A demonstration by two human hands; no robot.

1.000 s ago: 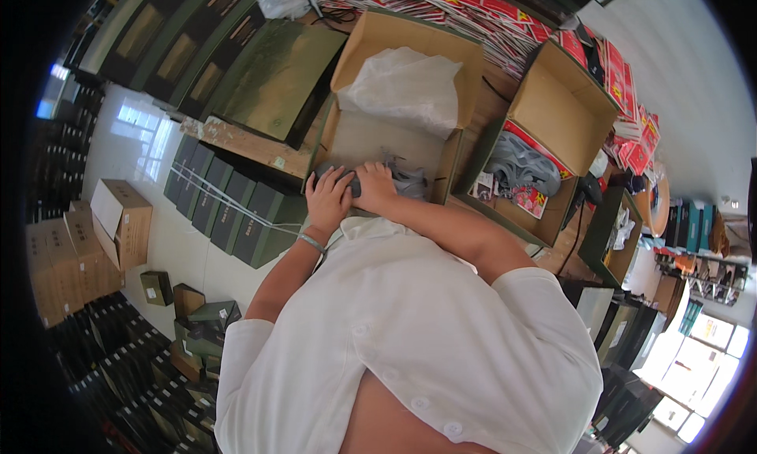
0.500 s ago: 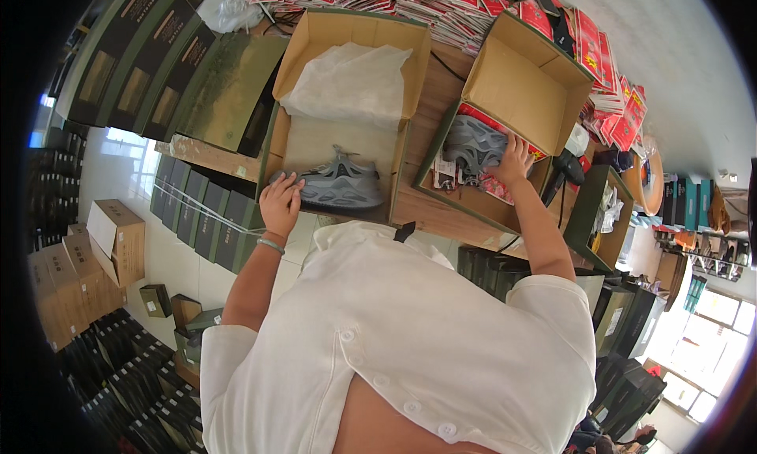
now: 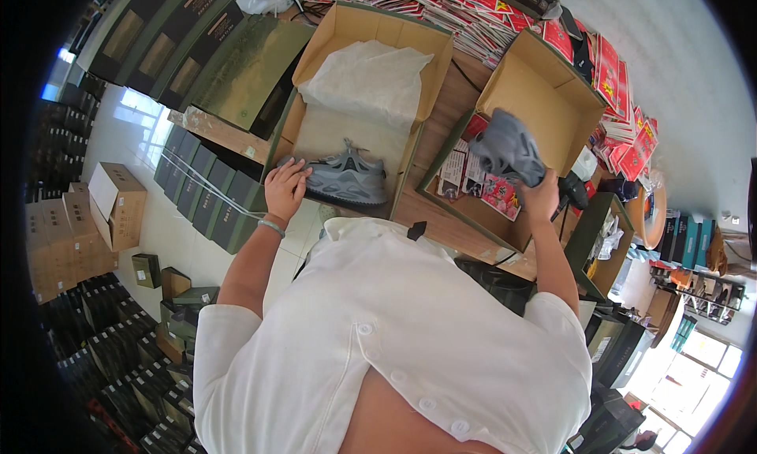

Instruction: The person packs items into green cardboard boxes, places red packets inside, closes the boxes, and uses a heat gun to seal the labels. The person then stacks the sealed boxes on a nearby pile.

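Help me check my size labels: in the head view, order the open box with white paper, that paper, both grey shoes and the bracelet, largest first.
1. Open box, lid included
2. White paper
3. Boxed shoe and held shoe: too alike to rank
4. Bracelet

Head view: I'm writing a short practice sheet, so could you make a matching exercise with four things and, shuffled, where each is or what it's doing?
1. Left hand
2. Right hand
3. White paper
4. Pile of red leaflets

A. In the open lid of the left box
B. Along the far side of the table
C. At one end of the grey shoe inside the left box
D. Gripping a tilted shoe at the right box

Pairs: 1-C, 2-D, 3-A, 4-B
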